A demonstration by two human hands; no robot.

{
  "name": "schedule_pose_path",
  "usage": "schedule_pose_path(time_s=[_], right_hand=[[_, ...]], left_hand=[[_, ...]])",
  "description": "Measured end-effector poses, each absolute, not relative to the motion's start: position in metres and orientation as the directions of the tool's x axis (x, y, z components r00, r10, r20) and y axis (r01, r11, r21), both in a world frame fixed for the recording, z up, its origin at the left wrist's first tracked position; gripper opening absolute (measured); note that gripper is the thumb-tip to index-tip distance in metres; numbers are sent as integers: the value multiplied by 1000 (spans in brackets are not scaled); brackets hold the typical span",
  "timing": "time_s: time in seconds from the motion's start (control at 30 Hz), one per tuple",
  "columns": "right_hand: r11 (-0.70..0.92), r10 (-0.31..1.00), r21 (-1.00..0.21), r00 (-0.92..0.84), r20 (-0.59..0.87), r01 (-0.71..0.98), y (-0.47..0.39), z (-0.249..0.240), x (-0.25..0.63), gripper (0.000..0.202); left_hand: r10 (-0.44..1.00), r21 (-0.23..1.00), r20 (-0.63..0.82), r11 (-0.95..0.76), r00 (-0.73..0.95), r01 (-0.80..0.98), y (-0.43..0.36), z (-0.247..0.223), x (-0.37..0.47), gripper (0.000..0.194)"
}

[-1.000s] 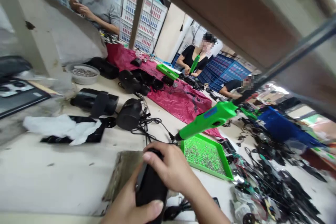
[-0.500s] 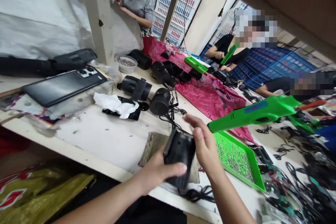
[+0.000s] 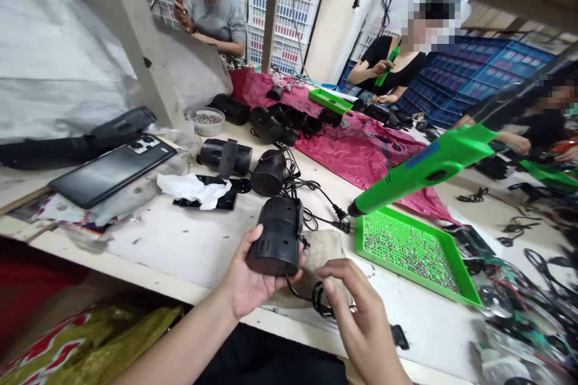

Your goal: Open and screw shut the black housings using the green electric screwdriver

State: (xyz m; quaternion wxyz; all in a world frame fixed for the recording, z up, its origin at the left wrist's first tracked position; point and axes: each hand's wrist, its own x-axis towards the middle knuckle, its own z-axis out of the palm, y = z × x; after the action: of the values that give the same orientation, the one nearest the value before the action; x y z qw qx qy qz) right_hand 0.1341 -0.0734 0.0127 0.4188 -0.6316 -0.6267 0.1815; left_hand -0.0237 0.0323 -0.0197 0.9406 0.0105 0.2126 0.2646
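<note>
A black cylindrical housing (image 3: pixel 274 237) rests in my left hand (image 3: pixel 255 277), whose fingers wrap round its lower end. A black cable runs from the housing to a small coil (image 3: pixel 321 299) near the table's front edge. My right hand (image 3: pixel 354 307) is beside that coil, thumb and fingers curved; whether it touches the cable is unclear. Above my right hand hangs a green electric screwdriver (image 3: pixel 419 171), tip down. A green tray (image 3: pixel 469 295) of small screws lies to the right. Under the housing and my hands is a brownish cloth pad (image 3: pixel 323 246).
More black housings (image 3: pixel 268 172), a white tissue (image 3: pixel 194 189), a phone (image 3: pixel 112 168) and a bowl of screws (image 3: pixel 206 122) are on the left and behind. Loose wires and parts (image 3: pixel 519 313) crowd the right. Co-workers sit beyond a pink sheet (image 3: pixel 352 162).
The housing has turned over and moved up and left in my left hand. My right hand has moved down from the housing to beside the cable coil. The screwdriver hangs slightly differently.
</note>
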Motion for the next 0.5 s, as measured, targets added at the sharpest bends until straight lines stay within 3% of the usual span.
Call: schedule_pose_path(time_s=[0.17,0.27,0.33,0.43,0.5], right_hand=[[150,947,-812,154,282,564,-72,12,120,12],[143,948,-835,170,270,532,-73,10,113,11],[74,944,-865,244,221,497,-75,6,109,14],[-61,904,-927,415,106,369,-75,-2,106,45],[-104,912,-960,410,13,261,-73,-7,107,65]], left_hand=[[473,133,-322,880,820,-455,33,-18,-25,57],[472,198,-308,881,826,-430,30,-15,-25,56],[509,299,-324,855,798,-424,25,-16,-26,57],[605,528,-351,758,714,-382,14,-19,-27,54],[661,657,-342,677,669,-333,8,-21,-26,51]])
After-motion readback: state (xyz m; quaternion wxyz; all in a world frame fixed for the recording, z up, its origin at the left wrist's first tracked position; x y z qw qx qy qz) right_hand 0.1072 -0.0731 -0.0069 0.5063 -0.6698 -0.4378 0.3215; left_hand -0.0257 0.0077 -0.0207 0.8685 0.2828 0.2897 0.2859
